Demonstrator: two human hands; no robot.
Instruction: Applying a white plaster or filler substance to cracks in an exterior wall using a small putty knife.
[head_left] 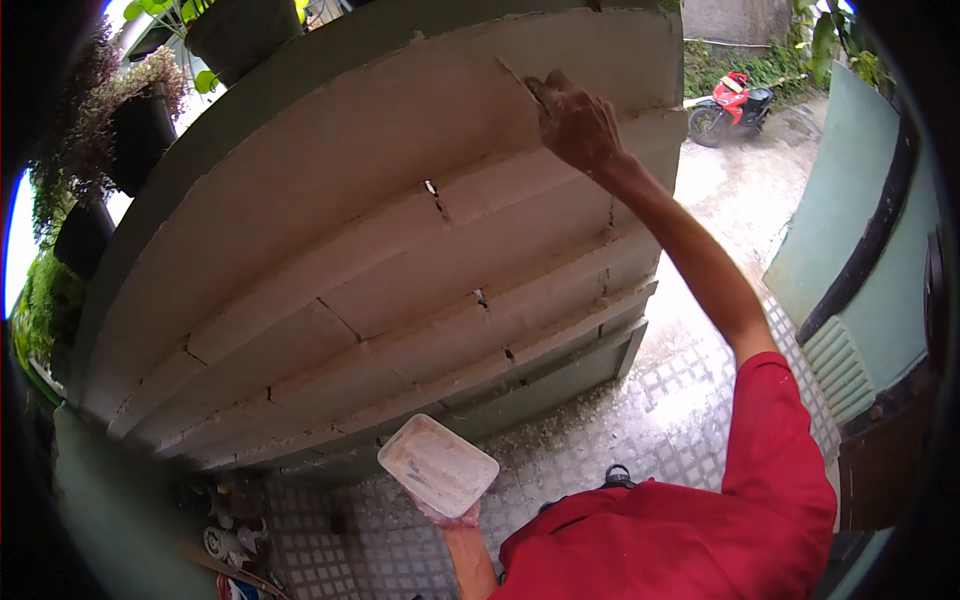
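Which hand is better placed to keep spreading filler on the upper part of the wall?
Probably the right hand: it is raised against the wall near its top. The left hand is low, holding the white tray.

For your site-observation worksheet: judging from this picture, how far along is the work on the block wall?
Done: most of the block wall already looks coated pale. In hand: the right hand presses a blade to the upper course, while the left hand holds a white tray of filler. Left: dark open joints still gap between blocks, and the lowest course looks bare grey.
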